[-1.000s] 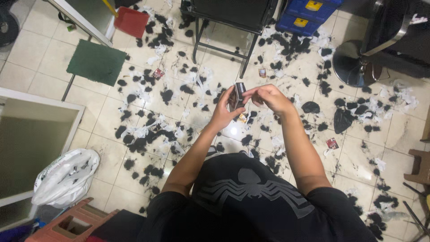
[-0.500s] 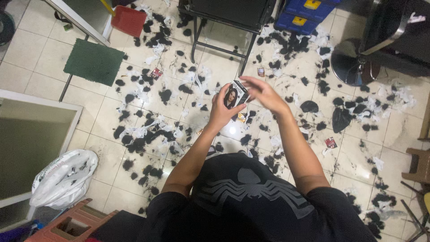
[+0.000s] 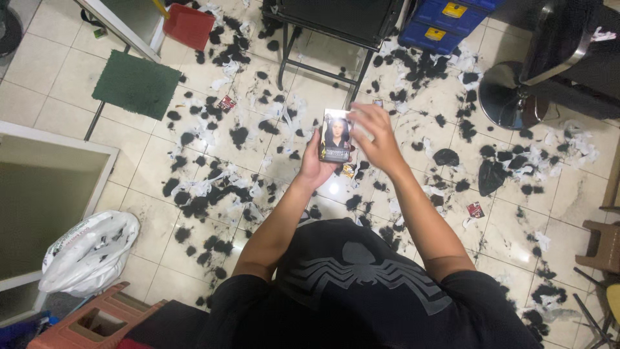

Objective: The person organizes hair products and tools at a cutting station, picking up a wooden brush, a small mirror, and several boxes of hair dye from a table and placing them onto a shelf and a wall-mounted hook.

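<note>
Raised and turned face-up since earlier, small box (image 3: 336, 136) — long axis upright — gripped by left hand (image 3: 318, 169); right hand (image 3: 374, 139) apparently loose-fingered, touching its right edge.

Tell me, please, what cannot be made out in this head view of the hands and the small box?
- Small box: its back is hidden; the left hand covers its lower edge.
- Right hand: its palm side faces away.
- Black chair: cut off by the top edge.
</note>
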